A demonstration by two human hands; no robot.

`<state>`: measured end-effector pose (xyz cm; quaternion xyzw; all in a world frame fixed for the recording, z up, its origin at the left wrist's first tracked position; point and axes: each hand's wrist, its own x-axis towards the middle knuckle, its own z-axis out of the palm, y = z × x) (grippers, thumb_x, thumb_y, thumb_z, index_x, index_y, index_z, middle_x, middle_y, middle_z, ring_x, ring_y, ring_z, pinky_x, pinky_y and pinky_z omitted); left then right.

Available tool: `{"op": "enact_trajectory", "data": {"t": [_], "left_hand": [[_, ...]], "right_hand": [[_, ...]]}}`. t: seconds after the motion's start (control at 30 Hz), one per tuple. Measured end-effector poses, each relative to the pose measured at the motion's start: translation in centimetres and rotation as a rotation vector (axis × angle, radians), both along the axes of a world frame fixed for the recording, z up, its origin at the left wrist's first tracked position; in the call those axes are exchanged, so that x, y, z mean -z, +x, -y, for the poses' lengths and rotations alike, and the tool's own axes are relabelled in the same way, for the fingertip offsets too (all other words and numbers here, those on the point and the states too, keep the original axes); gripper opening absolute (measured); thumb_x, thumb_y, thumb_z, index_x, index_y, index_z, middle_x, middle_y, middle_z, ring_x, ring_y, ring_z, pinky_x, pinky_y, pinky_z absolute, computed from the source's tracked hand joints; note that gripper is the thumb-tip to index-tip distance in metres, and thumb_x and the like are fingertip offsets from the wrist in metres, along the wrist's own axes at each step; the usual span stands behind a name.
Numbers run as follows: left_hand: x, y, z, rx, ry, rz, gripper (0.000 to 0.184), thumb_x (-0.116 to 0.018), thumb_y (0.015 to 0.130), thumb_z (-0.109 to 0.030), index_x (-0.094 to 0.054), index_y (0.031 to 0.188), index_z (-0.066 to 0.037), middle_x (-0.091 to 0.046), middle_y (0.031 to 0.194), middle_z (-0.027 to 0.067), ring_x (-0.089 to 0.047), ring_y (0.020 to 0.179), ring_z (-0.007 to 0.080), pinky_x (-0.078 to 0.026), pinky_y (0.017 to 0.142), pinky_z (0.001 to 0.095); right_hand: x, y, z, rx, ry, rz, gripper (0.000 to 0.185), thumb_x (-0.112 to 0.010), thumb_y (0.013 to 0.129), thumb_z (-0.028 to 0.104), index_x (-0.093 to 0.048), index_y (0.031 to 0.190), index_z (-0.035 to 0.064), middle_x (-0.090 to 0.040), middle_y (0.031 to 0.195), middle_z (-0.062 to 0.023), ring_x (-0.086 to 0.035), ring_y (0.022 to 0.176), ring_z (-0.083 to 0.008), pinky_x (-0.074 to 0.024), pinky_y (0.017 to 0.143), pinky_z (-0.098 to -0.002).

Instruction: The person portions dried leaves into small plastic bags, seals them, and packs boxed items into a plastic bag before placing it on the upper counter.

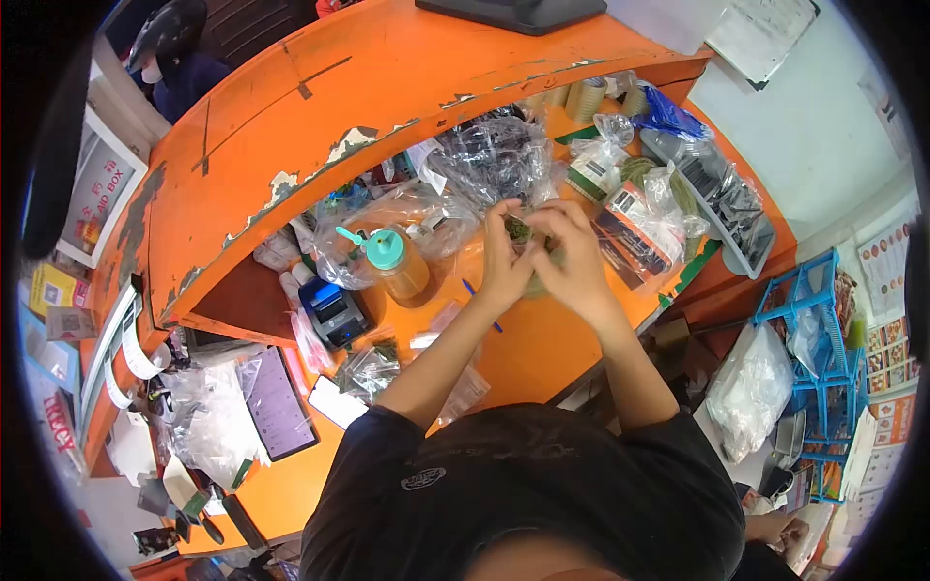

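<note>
Both hands meet over the orange desk (533, 358). The fingers of my left hand (502, 263) are closed on a small clear packet with dark green contents (518, 229). My right hand (573, 259) has its fingers bent and pinched at the packet's right side. Between and below the palms shows a pale greenish, see-through shape that I cannot make out. A blue pen (481, 305) lies beside my left wrist. Left of that hand stands a bottle with a turquoise lid (386, 250) and amber contents. Crumpled clear plastic bags (494, 155) are heaped beyond my fingers.
A raised orange counter (387, 77) curves behind the desk. To the left are a small black printer (334, 312), a tablet (277, 402) and a phone (337, 401). At right sit a grey tray (736, 208) and a blue rack (823, 368). A person in a helmet (170, 39) is beyond the counter.
</note>
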<state>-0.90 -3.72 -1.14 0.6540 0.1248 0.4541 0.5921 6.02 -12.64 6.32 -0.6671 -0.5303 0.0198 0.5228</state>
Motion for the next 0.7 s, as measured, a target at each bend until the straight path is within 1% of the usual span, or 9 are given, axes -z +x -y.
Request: {"op": "enact_trajectory", "data": {"t": [0.1, 0.17, 0.2, 0.3, 0.4, 0.5, 0.53, 0.63, 0.7], "left_hand": [[0.7, -0.1, 0.0, -0.134, 0.112, -0.061, 0.062, -0.067, 0.078, -0.018, -0.031, 0.126, 0.0, -0.038, 0.109, 0.0136, -0.044, 0.103, 0.024, -0.038, 0.091, 0.035], [0.7, -0.6, 0.3, -0.224, 0.17, -0.054, 0.068, -0.069, 0.076, -0.021, -0.029, 0.127, 0.001, -0.038, 0.112, 0.0167, -0.043, 0.106, 0.0292, -0.036, 0.094, 0.0391], [0.4, -1.1, 0.5, -0.273, 0.198, -0.052, 0.071, -0.07, 0.075, -0.022, -0.028, 0.128, 0.001, -0.038, 0.113, 0.0183, -0.042, 0.108, 0.0319, -0.035, 0.095, 0.0412], [-0.9, -3.9, 0.6, -0.517, 0.541, -0.078, 0.075, -0.069, 0.074, -0.024, -0.031, 0.134, -0.001, -0.033, 0.129, 0.0246, -0.037, 0.118, 0.0403, -0.028, 0.102, 0.0504], [-2.9, -8.1, 0.9, -0.474, 0.905, -0.549, 0.074, -0.066, 0.074, -0.027, -0.037, 0.138, -0.005, -0.021, 0.144, 0.027, -0.026, 0.129, 0.0462, -0.015, 0.106, 0.0603], [-1.3, -10.3, 1.4, -0.558, 0.758, -0.488, 0.071, -0.065, 0.074, -0.029, -0.042, 0.138, -0.01, -0.015, 0.149, 0.0249, -0.018, 0.135, 0.046, -0.006, 0.106, 0.0638], [-1.5, -11.1, 1.5, -0.534, 0.811, -0.607, 0.073, -0.064, 0.074, -0.029, -0.04, 0.139, -0.009, -0.016, 0.149, 0.0243, -0.014, 0.136, 0.0475, -0.003, 0.107, 0.0633], [-0.5, -13.2, 1.4, -0.553, 0.733, -0.57, 0.068, -0.065, 0.077, -0.025, -0.041, 0.138, -0.007, -0.027, 0.144, 0.0252, -0.029, 0.132, 0.0414, -0.018, 0.107, 0.0581], [0.1, -14.3, 1.1, -0.43, 0.287, -0.364, 0.055, -0.066, 0.08, -0.02, -0.048, 0.13, -0.004, -0.045, 0.13, 0.0227, -0.045, 0.12, 0.0326, -0.033, 0.1, 0.0482]], "right_hand": [[-0.2, -0.2, 0.1, -0.027, -0.02, 0.17, 0.014, -0.059, 0.075, -0.001, -0.061, 0.088, -0.0004, -0.054, 0.099, -0.0128, -0.059, 0.079, -0.0259, -0.0487, 0.071, -0.0309], [-0.2, -0.4, -0.1, -0.067, -0.044, -0.006, 0.012, -0.059, 0.073, -0.001, -0.061, 0.084, 0.0003, -0.058, 0.092, -0.014, -0.058, 0.076, -0.0293, -0.0473, 0.07, -0.0336], [-0.3, -0.7, -0.1, -0.067, -0.072, 0.0, 0.009, -0.059, 0.073, 0.0, -0.061, 0.082, 0.0003, -0.058, 0.088, -0.0142, -0.058, 0.076, -0.0301, -0.047, 0.069, -0.0347], [-0.5, -1.7, 0.0, -0.066, -0.118, 0.064, 0.004, -0.058, 0.076, 0.0, -0.059, 0.079, 0.0005, -0.058, 0.078, -0.0143, -0.058, 0.076, -0.0321, -0.0462, 0.066, -0.0377], [0.5, -3.0, -0.2, -0.088, -0.099, 0.172, 0.003, -0.057, 0.077, -0.001, -0.059, 0.078, 0.001, -0.058, 0.074, -0.014, -0.057, 0.074, -0.0331, -0.0459, 0.064, -0.0398], [2.4, -4.2, -0.8, -0.15, -0.112, 0.174, 0.002, -0.057, 0.078, 0.0, -0.058, 0.078, 0.0011, -0.058, 0.075, -0.0138, -0.057, 0.074, -0.0338, -0.046, 0.066, -0.0409], [2.6, -4.8, -0.8, -0.162, -0.121, 0.16, 0.002, -0.056, 0.078, 0.0, -0.058, 0.078, 0.0011, -0.059, 0.076, -0.0138, -0.057, 0.074, -0.0341, -0.0461, 0.066, -0.0411], [3.5, -5.8, -1.0, -0.221, -0.142, 0.114, 0.003, -0.057, 0.078, 0.001, -0.059, 0.081, 0.0017, -0.06, 0.078, -0.0133, -0.059, 0.074, -0.0324, -0.0469, 0.066, -0.038], [4.0, -6.2, -1.0, -0.272, -0.161, 0.028, 0.005, -0.059, 0.079, 0.002, -0.06, 0.084, 0.0023, -0.062, 0.079, -0.0118, -0.061, 0.072, -0.028, -0.0471, 0.065, -0.0343]]}}
